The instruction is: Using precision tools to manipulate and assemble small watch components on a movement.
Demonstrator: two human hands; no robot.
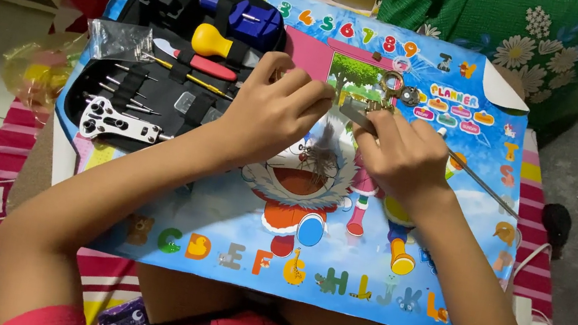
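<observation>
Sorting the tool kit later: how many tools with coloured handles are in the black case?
3: a blue-handled tool at the case's top, a yellow-handled one below it, a red-handled one under that. The left hand may hide others.

Both forearms reaching forward, left hand (pixel 275 110) curled knuckles-up, right hand (pixel 391 152) seemingly pinching, fingertips nearly meeting

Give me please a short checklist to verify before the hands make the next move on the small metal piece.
1. Both hands meet at the small metal piece: ok.
2. Left hand steadies it: cannot tell, fingers hide the contact.
3. Right hand holds the thin metal tool: ok.
4. Open tool case beside the left hand: ok.
5. Loose ring part lies on the colourful mat: ok.
</observation>
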